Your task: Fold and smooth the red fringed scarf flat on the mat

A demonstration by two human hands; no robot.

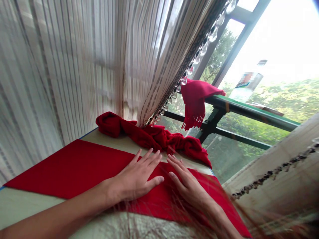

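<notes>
Left of my left grip (138, 176) I have open room, low across the flat red cloth (74, 166); a narrow gap parts that grip from my right grip (188, 182). Just ahead of both, the bunched red cloth (159, 137) bars the bench (27, 207); the striped curtain (87, 66) hangs behind. Right of my right grip, another curtain panel (281, 176) blocks me.

And there's the red cloth (82, 166), deep and plain in colour, spread flat and smooth in front of me on the pale tabletop (27, 202), a broad, straight-edged band running right across my view, one sharp corner out at the far left, the other end stretching down to my lower right
</notes>
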